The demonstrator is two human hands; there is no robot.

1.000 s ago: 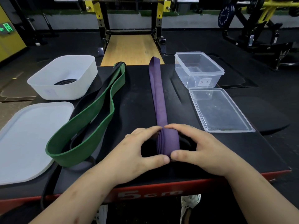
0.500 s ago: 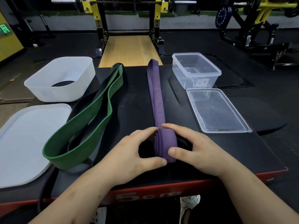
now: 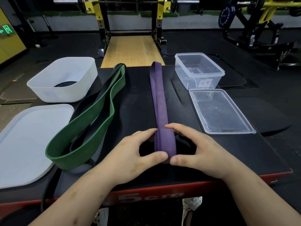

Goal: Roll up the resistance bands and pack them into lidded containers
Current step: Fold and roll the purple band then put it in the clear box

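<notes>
Pinching coil of flat purple rubber resistance band point(image 3: 165, 144) between your left hand point(image 3: 130, 154) and right hand point(image 3: 200, 152), at near edge of black platform point(image 3: 138, 98); most length unrolled. Green rubber band point(image 3: 84, 141) untouched; clear plastic box point(image 3: 205, 75) empty; black coil point(image 3: 65, 83) in white tub point(image 3: 61, 95).

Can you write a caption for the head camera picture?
Left hand and right hand grip the half-rolled purple band, green band lying beside it, clear container open nearby.

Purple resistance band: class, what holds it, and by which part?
The left hand and right hand grip the purple resistance band at its rolled-up near end, one on each side of the roll.
</notes>
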